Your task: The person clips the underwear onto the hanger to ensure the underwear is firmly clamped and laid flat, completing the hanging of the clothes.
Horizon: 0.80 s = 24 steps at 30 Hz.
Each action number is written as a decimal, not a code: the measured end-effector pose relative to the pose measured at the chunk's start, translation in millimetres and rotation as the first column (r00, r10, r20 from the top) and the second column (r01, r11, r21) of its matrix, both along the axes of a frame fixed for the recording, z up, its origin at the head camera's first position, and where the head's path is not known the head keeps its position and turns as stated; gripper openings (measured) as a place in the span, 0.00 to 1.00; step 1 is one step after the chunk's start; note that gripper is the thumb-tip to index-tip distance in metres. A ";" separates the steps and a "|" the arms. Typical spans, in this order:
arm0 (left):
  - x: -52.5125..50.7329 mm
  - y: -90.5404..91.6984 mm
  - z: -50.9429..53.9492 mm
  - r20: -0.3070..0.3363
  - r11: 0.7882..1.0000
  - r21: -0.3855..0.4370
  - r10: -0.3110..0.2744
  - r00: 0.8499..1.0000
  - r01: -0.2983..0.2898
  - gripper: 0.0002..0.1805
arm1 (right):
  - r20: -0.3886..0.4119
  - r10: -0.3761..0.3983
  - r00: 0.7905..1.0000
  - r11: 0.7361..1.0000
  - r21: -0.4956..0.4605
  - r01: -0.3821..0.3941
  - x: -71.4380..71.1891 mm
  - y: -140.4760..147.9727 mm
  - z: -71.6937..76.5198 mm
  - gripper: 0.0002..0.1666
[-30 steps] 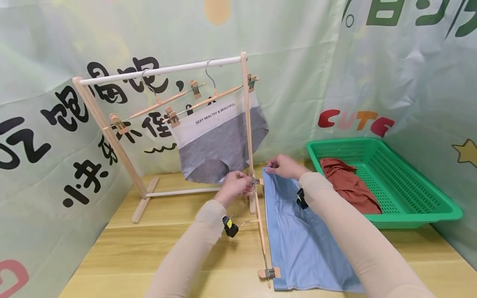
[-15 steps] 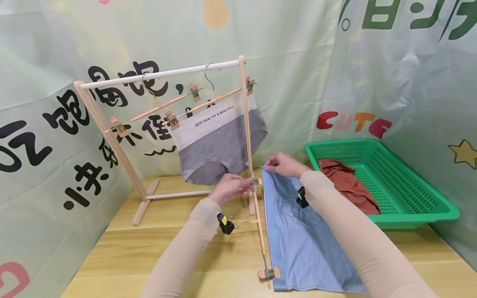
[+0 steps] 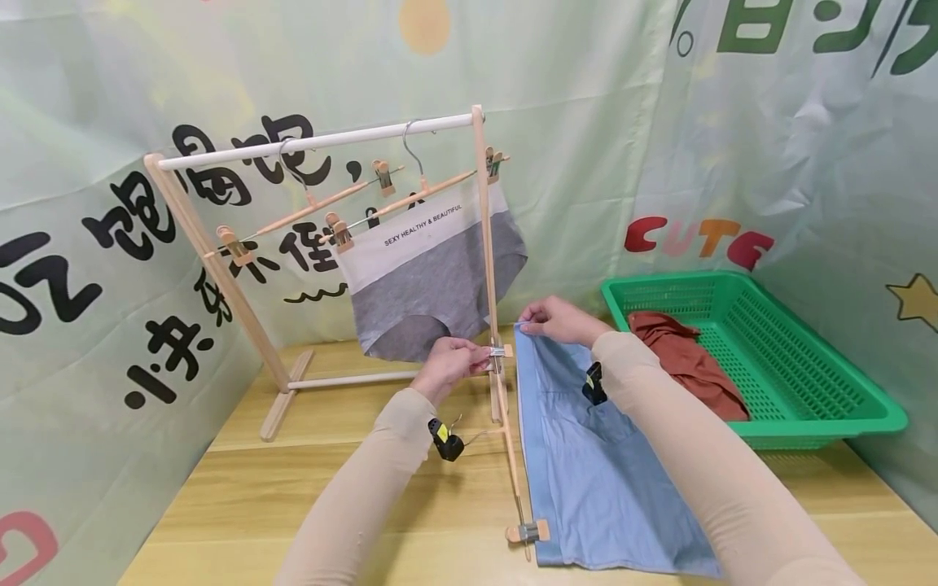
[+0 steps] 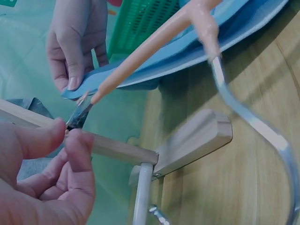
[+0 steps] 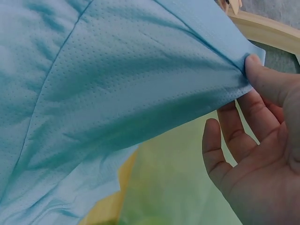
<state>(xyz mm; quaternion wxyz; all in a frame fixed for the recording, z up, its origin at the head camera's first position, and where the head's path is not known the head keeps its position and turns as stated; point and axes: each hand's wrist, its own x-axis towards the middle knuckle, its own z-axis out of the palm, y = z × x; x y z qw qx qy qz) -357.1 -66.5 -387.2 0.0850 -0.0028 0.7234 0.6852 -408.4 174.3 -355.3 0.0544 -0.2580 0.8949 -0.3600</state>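
Observation:
The left hand [image 3: 450,364] pinches the far clip [image 3: 501,351] of a wooden hanger [image 3: 512,456] beside the rack's near post; in the left wrist view thumb and forefinger meet on the clip [image 4: 77,119]. Blue underwear [image 3: 623,488] lies right of the hanger, its waistband along the hanger's bar. At the waistband's far corner the right hand [image 3: 563,321] pinches the cloth, thumb on top in the right wrist view [image 5: 267,112]. The hanger's near clip [image 3: 528,532] grips the other end of the waistband. The far clip stands just left of the held corner.
A wooden rack [image 3: 220,285] with a white top rod carries a bare clip hanger [image 3: 311,210] and another with grey-and-white underwear [image 3: 432,268]. At the right a green basket [image 3: 821,427] holds reddish-brown cloth [image 3: 689,362]. A printed curtain [image 3: 572,163] stands behind.
The left hand has closed its fingers on the far clip and raised it slightly, shifting the hanger's far end. The right hand still pinches the waistband corner, slightly higher.

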 end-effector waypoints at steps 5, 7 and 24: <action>0.2 0.3 -0.1 -0.018 1.000 -0.026 0.017 1.000 -0.017 0.05 | -0.005 0.020 1.000 1.000 0.000 -0.020 -1.1 0.2 1.9 0.09; 0.2 0.6 0.4 -0.022 1.000 -0.027 0.014 1.000 -0.015 0.05 | -0.006 0.027 1.000 1.000 -0.001 -0.027 -2.0 0.1 2.5 0.09; 2.4 6.2 2.9 -0.014 0.999 -0.054 -0.001 1.000 0.000 0.06 | -0.025 0.061 0.998 0.998 -0.007 -0.061 -6.6 -5.0 3.6 0.12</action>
